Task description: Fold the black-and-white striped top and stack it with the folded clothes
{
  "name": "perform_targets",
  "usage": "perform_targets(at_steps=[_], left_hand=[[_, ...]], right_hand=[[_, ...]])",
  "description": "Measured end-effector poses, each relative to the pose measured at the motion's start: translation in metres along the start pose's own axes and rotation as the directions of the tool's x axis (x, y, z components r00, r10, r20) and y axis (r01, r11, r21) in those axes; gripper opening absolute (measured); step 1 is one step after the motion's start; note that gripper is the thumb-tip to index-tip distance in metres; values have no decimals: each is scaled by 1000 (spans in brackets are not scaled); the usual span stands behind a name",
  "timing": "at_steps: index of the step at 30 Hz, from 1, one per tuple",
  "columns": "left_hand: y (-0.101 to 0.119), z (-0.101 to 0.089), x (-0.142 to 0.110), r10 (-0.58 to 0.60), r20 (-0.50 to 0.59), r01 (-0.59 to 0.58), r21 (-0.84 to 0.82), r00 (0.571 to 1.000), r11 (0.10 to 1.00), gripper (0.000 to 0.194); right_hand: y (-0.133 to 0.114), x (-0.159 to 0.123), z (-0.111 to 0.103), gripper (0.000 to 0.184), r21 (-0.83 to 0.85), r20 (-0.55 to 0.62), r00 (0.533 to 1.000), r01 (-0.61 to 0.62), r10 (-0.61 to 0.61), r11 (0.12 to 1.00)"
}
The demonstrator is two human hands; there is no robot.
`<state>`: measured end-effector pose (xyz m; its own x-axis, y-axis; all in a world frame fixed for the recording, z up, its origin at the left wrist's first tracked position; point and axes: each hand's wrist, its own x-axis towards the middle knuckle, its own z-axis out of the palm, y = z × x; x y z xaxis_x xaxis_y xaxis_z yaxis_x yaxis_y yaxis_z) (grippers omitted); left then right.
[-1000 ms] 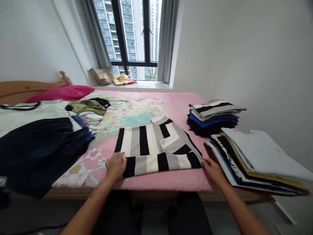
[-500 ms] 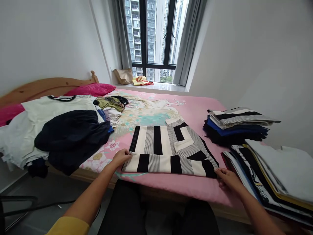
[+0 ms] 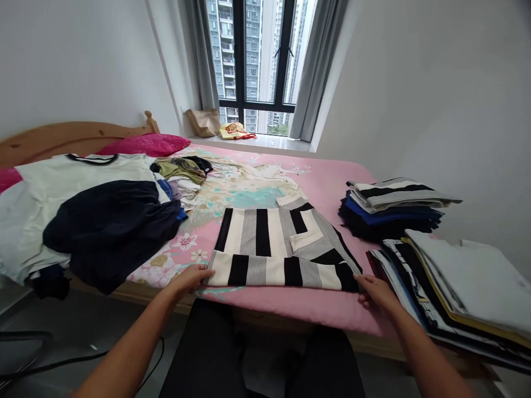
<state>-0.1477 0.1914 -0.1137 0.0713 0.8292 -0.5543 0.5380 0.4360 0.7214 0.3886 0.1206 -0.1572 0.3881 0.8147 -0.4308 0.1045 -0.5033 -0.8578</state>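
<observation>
A black, cream and grey striped shirt lies spread on the bed, its near side folded over into a long band along the front edge. One short sleeve lies across its right part. My left hand pinches the left end of the folded band between thumb and fingers. At the band's right end, my right hand grips the corner, fingertips partly tucked beneath the cloth.
Loose clothes, among them a navy garment and a white T-shirt, heap on the left. Folded stacks stand right: a striped-topped pile behind a white-topped pile. The pink bedsheet reaches toward the window.
My left hand has shifted from the fold's upper left edge down to its lower left corner. My right hand keeps hold of the right corner. The view has shifted slightly.
</observation>
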Motion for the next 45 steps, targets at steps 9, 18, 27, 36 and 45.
perform_targets(at_steps=[9,18,27,36,45], left_hand=[[-13,6,13,215,-260,-98,398,941,912,37],[39,78,0,851,-265,-572,645,454,506,28],[139,214,36,818,363,-784,600,446,162,44],[137,219,70,711,248,-612,727,658,312,62],[132,216,95,772,216,-634,717,598,290,66]], right_hand=[[3,1,-2,25,-172,-155,986,30,-58,985],[-34,-25,43,26,-623,-174,597,549,-783,557],[-25,-16,112,43,-786,187,691,531,-698,316],[-56,-8,105,37,-784,189,786,482,-588,393],[-58,48,122,55,-833,209,839,422,-502,358]])
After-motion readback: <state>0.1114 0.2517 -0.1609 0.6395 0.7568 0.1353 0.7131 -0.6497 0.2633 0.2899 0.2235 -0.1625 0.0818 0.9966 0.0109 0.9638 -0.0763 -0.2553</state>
